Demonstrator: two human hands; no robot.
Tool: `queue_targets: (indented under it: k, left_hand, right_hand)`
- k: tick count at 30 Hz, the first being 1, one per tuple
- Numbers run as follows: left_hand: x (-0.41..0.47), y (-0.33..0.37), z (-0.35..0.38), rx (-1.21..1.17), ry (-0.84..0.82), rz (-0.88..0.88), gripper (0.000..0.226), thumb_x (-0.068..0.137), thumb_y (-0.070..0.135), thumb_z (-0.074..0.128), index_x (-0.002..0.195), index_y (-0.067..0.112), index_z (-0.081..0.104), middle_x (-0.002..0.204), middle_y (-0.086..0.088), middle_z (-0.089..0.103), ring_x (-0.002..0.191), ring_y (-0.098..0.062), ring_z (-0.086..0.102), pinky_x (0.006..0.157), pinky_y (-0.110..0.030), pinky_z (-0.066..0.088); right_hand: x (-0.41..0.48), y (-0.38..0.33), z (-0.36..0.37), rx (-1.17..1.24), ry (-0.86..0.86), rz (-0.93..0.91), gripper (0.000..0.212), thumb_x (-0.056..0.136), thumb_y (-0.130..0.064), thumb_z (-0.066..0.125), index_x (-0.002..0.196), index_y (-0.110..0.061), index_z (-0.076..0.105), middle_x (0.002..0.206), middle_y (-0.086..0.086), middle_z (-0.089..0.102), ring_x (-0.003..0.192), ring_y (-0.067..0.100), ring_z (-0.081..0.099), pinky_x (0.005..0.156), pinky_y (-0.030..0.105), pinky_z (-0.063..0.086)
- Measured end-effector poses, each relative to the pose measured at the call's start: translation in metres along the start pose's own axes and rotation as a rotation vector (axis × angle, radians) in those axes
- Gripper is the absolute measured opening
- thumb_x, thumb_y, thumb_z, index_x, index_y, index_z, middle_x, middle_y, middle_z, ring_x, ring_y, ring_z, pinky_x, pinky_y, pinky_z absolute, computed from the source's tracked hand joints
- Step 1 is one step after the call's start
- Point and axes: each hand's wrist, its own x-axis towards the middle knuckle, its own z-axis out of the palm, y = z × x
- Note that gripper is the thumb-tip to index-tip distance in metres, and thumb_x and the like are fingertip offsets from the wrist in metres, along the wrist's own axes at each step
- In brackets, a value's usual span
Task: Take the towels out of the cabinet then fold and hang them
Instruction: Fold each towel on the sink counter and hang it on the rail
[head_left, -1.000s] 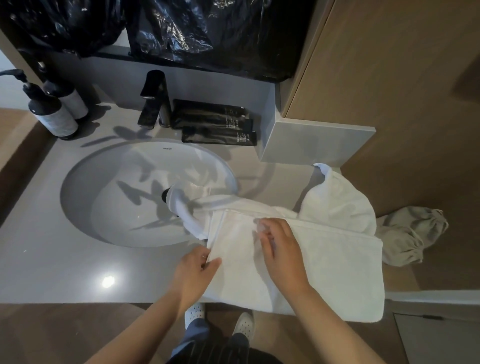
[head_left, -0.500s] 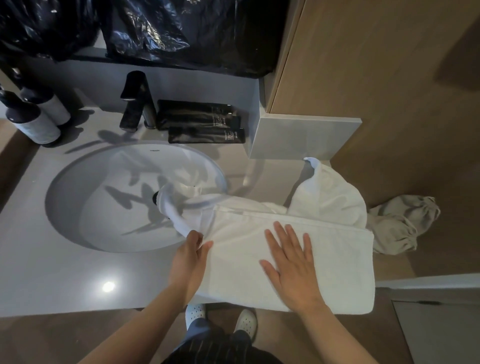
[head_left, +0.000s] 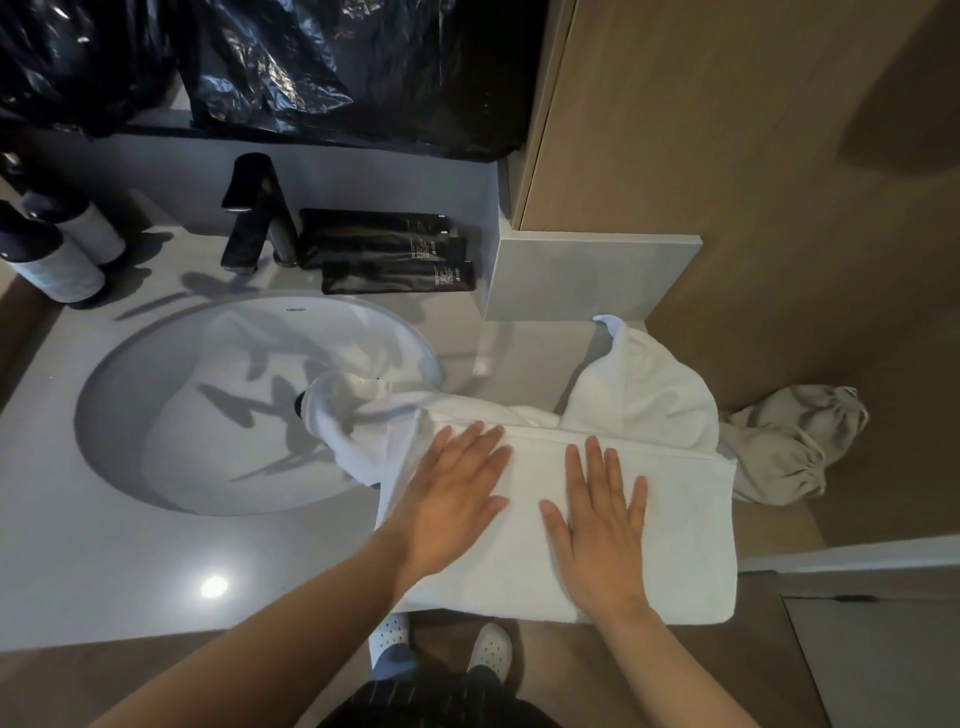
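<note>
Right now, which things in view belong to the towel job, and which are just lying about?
Job: folded towel, loose towel behind it, left hand and right hand flat on the folded towel.
Lying about: pump bottles, black tubes, faucet, beige cloth, black plastic.

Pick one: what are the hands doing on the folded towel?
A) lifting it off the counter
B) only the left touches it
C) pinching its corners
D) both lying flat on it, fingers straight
D: the left hand and right hand both lie palm down with straight fingers on the folded towel, which rests on the counter.
</note>
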Motion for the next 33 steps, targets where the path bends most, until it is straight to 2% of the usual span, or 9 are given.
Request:
queue_targets:
  k: [2,6,12,15,17,20,22,25,33]
  left_hand:
    - [0.005,-0.011,0.007,0.079,-0.074,-0.050,0.069,0.097,0.057,0.017,0.156,0.022,0.010,0.163,-0.002,0.000,0.150,-0.027,-0.004,0.119,-0.049,-0.012]
    - [0.009,-0.017,0.008,0.045,-0.103,-0.088,0.077,0.092,0.065,0.015,0.154,0.019,0.019,0.161,-0.010,0.015,0.149,-0.033,0.008,0.121,-0.049,-0.002]
    - [0.018,-0.011,0.005,0.028,-0.141,-0.177,0.090,0.080,0.073,-0.006,0.153,0.021,-0.009,0.163,-0.008,-0.006,0.149,-0.027,-0.011,0.116,-0.040,-0.021]
    - [0.025,-0.003,-0.005,0.014,-0.178,-0.216,0.083,0.092,0.069,0.012,0.155,0.017,-0.003,0.163,-0.009,-0.003,0.150,-0.027,-0.007,0.119,-0.044,-0.012]
    - [0.030,0.007,-0.015,-0.066,-0.147,-0.192,0.073,0.098,0.056,0.030,0.154,0.012,0.009,0.162,-0.010,0.005,0.150,-0.028,0.001,0.121,-0.044,-0.003]
    - [0.034,0.033,-0.031,-0.186,0.008,-0.027,0.061,0.094,0.033,0.059,0.143,0.002,0.041,0.151,-0.019,0.035,0.141,-0.036,0.033,0.118,-0.048,0.022]
    - [0.038,0.051,-0.037,-0.260,0.026,0.050,0.051,0.092,0.029,0.063,0.136,0.006,0.052,0.143,-0.014,0.048,0.132,-0.030,0.046,0.113,-0.037,0.031]
    - [0.045,0.070,-0.031,-0.279,-0.041,0.112,0.049,0.097,0.034,0.052,0.141,0.014,0.048,0.146,-0.003,0.046,0.134,-0.017,0.041,0.113,-0.025,0.026]
    - [0.059,0.080,-0.018,-0.036,-0.169,0.105,0.058,0.097,0.049,0.043,0.149,0.024,0.033,0.157,0.001,0.023,0.142,-0.020,0.022,0.117,-0.034,0.021]
  right_hand:
    - [0.000,0.008,-0.001,-0.037,0.001,-0.044,0.068,0.100,-0.057,0.020,0.157,-0.026,-0.002,0.165,-0.003,-0.007,0.151,0.019,-0.008,0.120,0.053,-0.003]
    - [-0.008,0.037,-0.004,0.005,0.001,0.106,0.070,0.098,-0.059,0.019,0.156,-0.029,-0.006,0.164,-0.005,-0.014,0.150,0.019,-0.014,0.120,0.049,-0.013]
    - [-0.028,0.092,-0.013,0.090,-0.140,0.316,0.075,0.085,-0.074,-0.009,0.149,-0.038,-0.024,0.156,-0.014,-0.033,0.145,0.010,-0.027,0.120,0.051,-0.005]
    - [-0.032,0.094,-0.023,0.250,-0.103,0.325,0.070,0.095,-0.066,0.011,0.155,-0.034,-0.007,0.161,-0.014,-0.017,0.148,0.009,-0.016,0.120,0.046,0.007]
    - [-0.036,0.092,-0.029,0.394,0.013,0.417,0.063,0.099,-0.055,0.027,0.155,-0.032,0.010,0.163,-0.010,0.005,0.149,0.017,0.009,0.116,0.044,0.021]
    - [-0.040,0.100,-0.036,0.577,0.106,0.579,0.043,0.099,-0.038,0.047,0.139,-0.027,0.037,0.132,-0.004,0.052,0.107,0.009,0.056,0.086,0.035,0.052]
    - [-0.041,0.111,-0.037,0.621,0.066,0.620,0.030,0.098,-0.034,0.051,0.124,-0.019,0.052,0.114,-0.003,0.063,0.098,0.013,0.060,0.081,0.035,0.052]
    - [-0.039,0.123,-0.037,0.604,0.075,0.610,0.017,0.097,-0.034,0.054,0.101,-0.018,0.058,0.099,0.000,0.059,0.086,0.013,0.057,0.071,0.031,0.047]
    - [-0.009,0.134,-0.041,0.751,-0.027,0.649,0.034,0.096,-0.038,0.055,0.070,-0.017,0.049,0.071,0.001,0.049,0.064,0.015,0.045,0.054,0.026,0.031]
